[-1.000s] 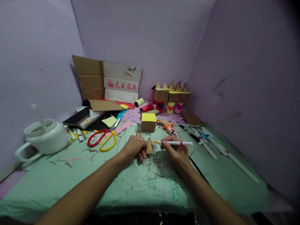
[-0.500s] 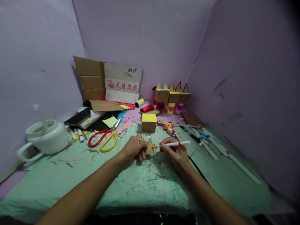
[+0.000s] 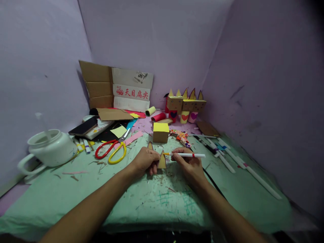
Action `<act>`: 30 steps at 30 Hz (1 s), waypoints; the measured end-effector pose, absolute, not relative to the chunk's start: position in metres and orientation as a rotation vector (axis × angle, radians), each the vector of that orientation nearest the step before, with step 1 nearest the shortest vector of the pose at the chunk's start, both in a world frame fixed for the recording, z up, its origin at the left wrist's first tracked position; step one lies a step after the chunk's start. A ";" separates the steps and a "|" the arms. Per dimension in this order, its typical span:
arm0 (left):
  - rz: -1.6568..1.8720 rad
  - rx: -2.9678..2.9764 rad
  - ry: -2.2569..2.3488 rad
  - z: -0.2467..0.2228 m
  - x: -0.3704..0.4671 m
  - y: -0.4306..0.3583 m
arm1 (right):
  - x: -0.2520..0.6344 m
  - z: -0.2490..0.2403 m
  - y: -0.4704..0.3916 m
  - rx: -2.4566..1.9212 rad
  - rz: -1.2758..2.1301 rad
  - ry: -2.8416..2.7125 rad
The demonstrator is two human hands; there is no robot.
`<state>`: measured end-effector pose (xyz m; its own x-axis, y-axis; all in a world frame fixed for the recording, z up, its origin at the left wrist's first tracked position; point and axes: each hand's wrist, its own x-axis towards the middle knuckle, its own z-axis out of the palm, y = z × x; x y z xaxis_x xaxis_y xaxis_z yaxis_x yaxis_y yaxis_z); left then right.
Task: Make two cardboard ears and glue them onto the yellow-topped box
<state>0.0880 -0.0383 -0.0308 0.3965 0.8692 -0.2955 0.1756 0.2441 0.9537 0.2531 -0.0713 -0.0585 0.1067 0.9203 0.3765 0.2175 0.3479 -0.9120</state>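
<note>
Angles both forearms inward from bottom corners. Shows green grid-like marks (image 3: pixel 164 197) on cloth (image 3: pixel 121 206), bottom centre, not legible. Pinches cardboard triangle (image 3: pixel 162 161) at centre in left hand (image 3: pixel 146 160), fingers curled; shows second triangle (image 3: pixel 150 145) just above. Grips white marker (image 3: pixel 191 155) in right hand (image 3: pixel 191 167), right of centre, near level, tip at triangle's upper edge. Sits beyond: yellow-topped box (image 3: pixel 161 132). Reads "天目扁尖" in red on open carton (image 3: pixel 131 103), upper left; carries inverted black print above, too small to read surely.
</note>
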 end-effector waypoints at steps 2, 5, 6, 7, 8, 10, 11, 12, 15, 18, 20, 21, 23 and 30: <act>0.618 1.268 1.104 -0.031 0.088 -0.038 | 0.253 -0.058 -0.072 -1.119 0.754 -1.401; 0.558 1.283 1.129 -0.032 0.089 -0.039 | 0.253 -0.057 -0.073 -1.092 0.839 -1.397; 0.529 1.290 1.133 -0.031 0.089 -0.039 | 0.253 -0.057 -0.072 -1.082 0.849 -1.382; 0.491 1.297 1.134 -0.030 0.089 -0.040 | 0.254 -0.056 -0.072 -1.071 0.843 -1.357; 0.444 1.306 1.133 -0.029 0.089 -0.041 | 0.254 -0.056 -0.072 -1.062 0.824 -1.323; 0.327 1.328 1.128 -0.026 0.088 -0.043 | 0.254 -0.056 -0.072 -1.054 0.778 -1.255; 0.271 1.337 1.120 -0.024 0.087 -0.044 | 0.253 -0.055 -0.072 -1.058 0.764 -1.233; 0.222 1.345 1.111 -0.023 0.086 -0.045 | 0.253 -0.055 -0.073 -1.067 0.757 -1.223; 0.143 1.369 1.076 -0.022 0.084 -0.046 | 0.253 -0.054 -0.072 -1.084 0.752 -1.241; 0.111 1.367 1.069 -0.024 0.083 -0.044 | 0.253 -0.056 -0.070 -1.071 0.755 -1.253; 0.131 1.343 1.065 -0.027 0.083 -0.042 | 0.254 -0.059 -0.069 -1.066 0.758 -1.263; 0.162 1.325 1.065 -0.028 0.083 -0.042 | 0.254 -0.060 -0.068 -1.065 0.757 -1.272; 0.270 1.292 1.065 -0.029 0.084 -0.040 | 0.254 -0.063 -0.068 -1.062 0.749 -1.283; 0.574 1.173 1.104 -0.030 0.085 -0.037 | 0.252 -0.061 -0.069 -1.058 0.752 -1.260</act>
<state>0.0854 -0.0366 -0.0301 0.3973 0.8366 -0.3772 0.1715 0.3361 0.9261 0.2522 -0.0691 -0.0613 0.1869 0.9075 0.3762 0.0989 0.3636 -0.9263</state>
